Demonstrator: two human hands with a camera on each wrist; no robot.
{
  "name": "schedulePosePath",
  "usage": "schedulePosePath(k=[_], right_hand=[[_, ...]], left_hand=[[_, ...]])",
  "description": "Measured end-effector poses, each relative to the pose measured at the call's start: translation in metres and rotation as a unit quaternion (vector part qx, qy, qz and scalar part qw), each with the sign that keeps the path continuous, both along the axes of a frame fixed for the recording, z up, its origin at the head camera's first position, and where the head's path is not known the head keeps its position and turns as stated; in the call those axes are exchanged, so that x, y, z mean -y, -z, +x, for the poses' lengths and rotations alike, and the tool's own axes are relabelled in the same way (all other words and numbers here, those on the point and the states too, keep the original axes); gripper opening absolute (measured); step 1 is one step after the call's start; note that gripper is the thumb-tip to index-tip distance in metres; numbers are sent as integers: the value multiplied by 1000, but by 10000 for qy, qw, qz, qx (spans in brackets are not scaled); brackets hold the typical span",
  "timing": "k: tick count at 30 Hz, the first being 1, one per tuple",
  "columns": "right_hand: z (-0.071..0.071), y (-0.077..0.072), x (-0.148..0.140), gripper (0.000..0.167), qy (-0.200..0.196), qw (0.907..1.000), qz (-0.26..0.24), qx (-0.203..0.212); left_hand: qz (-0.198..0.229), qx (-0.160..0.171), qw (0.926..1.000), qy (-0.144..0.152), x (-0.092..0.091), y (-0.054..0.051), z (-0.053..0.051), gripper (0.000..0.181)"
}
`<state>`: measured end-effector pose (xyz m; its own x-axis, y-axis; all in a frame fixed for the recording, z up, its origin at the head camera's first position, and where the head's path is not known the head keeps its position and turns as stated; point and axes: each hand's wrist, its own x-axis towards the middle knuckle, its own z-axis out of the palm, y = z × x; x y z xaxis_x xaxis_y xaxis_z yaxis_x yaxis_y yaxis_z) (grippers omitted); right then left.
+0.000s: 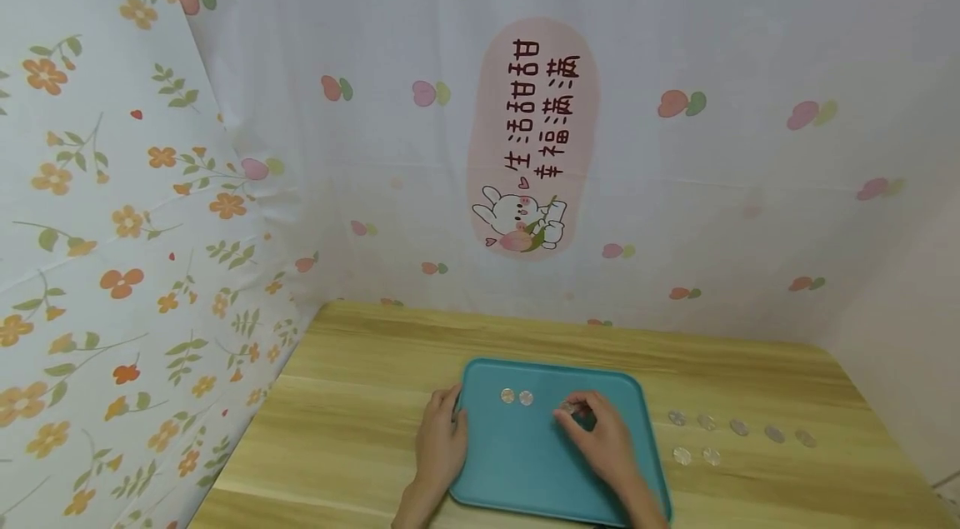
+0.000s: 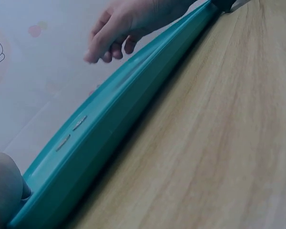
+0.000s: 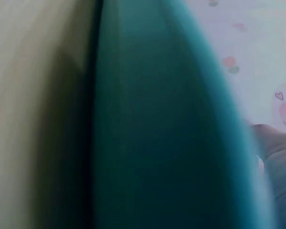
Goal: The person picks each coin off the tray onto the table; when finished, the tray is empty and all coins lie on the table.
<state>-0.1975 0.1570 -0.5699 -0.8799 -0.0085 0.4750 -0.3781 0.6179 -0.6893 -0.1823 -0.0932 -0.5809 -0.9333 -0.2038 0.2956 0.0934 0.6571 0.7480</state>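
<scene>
A teal tray (image 1: 525, 462) lies on the table with two coins, one gold-toned (image 1: 507, 396) and one silvery (image 1: 527, 398), side by side in its far left part. At the tray's left rim my left hand (image 1: 441, 444) holds on, with a fingertip inside the edge in the left wrist view. My right hand (image 1: 603, 437) is over the tray's right half, pinching a small coin (image 1: 567, 408) between thumb and fingers. The left wrist view shows that hand (image 2: 126, 26) raised above the rim. The right wrist view is mostly tray wall (image 3: 152, 119), blurred.
Right of the tray, several coins (image 1: 738, 426) lie in a row on the wooden table (image 1: 337, 429), with two more coins (image 1: 696, 456) in front. A patterned white cloth (image 1: 675, 204) hangs behind the table, and a flowered cloth (image 1: 135, 262) hangs at the left.
</scene>
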Motion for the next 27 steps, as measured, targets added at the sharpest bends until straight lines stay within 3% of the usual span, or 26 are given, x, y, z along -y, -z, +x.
schedulePosePath(k=[6,12,18,23,27], right_hand=[[4,-10,-26,24,35,9998,3,-173],[14,-19,-57,24,377,9988,228,-202],[26,-25,-99,25,860,9937,623,373],[39,-20,-142,29,1071,9878,686,901],[51,-17,-182,47,1066,9714,804,1964]], left_hand=[[7,30,10000,-3,-1,-1,1,39],[20,-34,10000,-17,-1,2,0,39],[52,-35,10000,-7,1,1,-1,39],[17,-63,10000,0,1,1,-2,39],[3,-10,10000,22,1,2,-2,39]])
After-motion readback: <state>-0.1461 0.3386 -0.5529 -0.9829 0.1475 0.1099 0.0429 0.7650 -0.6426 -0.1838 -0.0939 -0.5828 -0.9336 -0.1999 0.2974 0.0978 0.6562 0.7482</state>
